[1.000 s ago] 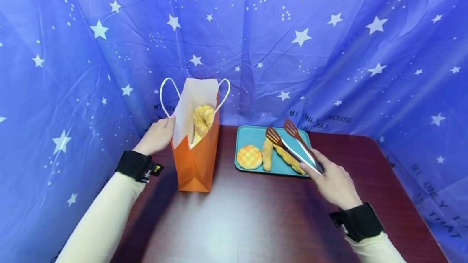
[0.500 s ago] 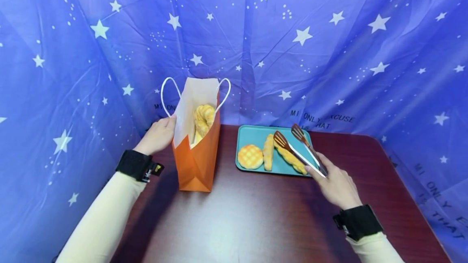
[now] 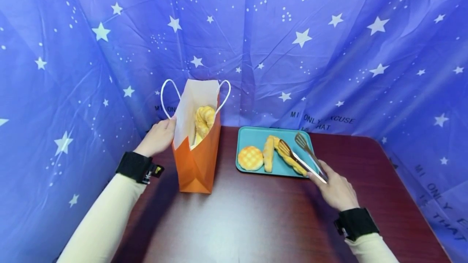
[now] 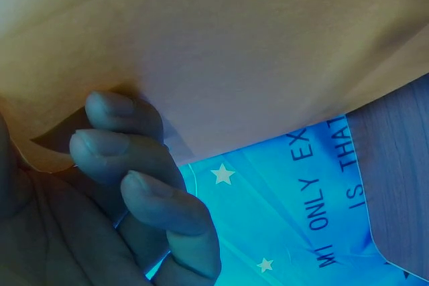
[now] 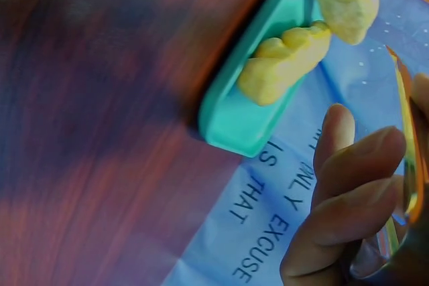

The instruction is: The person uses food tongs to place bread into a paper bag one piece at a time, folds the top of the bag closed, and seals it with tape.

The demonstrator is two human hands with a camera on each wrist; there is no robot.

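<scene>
Left grip [image 3: 157,136] on bag [image 3: 199,165], bread [image 3: 204,120] inside

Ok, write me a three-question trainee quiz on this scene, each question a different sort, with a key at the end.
1. Multiple choice: what does the right hand hold?
a) a whisk
b) tongs
c) a rolling pin

2. True or false: a twisted bread shows in the mouth of the orange bag.

3. Count: how many pieces of bread lie on the teal tray?

Key:
1. b
2. True
3. Three: one round, one straight, one twisted
</scene>
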